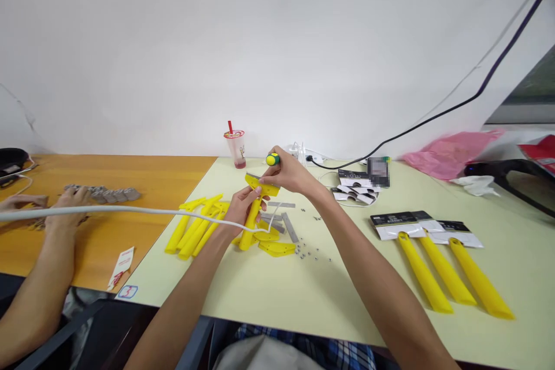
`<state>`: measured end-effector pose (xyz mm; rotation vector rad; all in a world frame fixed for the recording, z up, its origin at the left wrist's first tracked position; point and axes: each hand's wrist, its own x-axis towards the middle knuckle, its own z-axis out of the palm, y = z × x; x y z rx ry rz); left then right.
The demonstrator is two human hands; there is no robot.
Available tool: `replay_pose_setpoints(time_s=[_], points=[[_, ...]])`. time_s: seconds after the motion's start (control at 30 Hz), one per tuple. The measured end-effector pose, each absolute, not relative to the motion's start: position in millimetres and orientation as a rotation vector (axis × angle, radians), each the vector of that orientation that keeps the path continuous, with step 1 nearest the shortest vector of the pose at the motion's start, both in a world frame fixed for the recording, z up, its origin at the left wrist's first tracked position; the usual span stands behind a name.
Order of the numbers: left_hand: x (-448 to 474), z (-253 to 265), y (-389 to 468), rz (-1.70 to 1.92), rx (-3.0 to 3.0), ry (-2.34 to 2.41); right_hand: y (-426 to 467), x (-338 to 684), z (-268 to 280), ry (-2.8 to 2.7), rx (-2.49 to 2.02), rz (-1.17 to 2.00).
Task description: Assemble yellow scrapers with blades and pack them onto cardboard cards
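My left hand (240, 208) is closed around the neck of a yellow scraper (249, 232), which is tilted with its wide head up and its handle down towards the table. A thin grey blade edge shows along the top of the head. In my right hand (286, 172) is a screwdriver (273, 159) with a green and yellow handle; its shaft is hidden. The right fingertips touch the scraper's head. Below lie yellow head plates (277, 249), grey metal blades (289, 227) and several small screws or nuts (303, 253). Several yellow scraper handles (193, 234) lie left of my left hand.
Packaged yellow scrapers (463, 269) lie at the right. Behind are a drink cup (236, 150), card packs (353, 185), a power strip (316, 158) and a pink bag (451, 153). A white cable (130, 208) crosses in front. At left, another person's hands (65, 208) work by grey parts (115, 193).
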<state>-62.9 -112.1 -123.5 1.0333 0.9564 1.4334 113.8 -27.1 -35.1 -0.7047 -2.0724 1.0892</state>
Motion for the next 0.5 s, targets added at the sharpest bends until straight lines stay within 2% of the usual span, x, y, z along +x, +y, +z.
replay_pose_setpoints(time_s=[0.5], points=[[-25,-85,-95,1.545,1.057,0.918,-37,136,-10,-2.102,-0.710,0.593]])
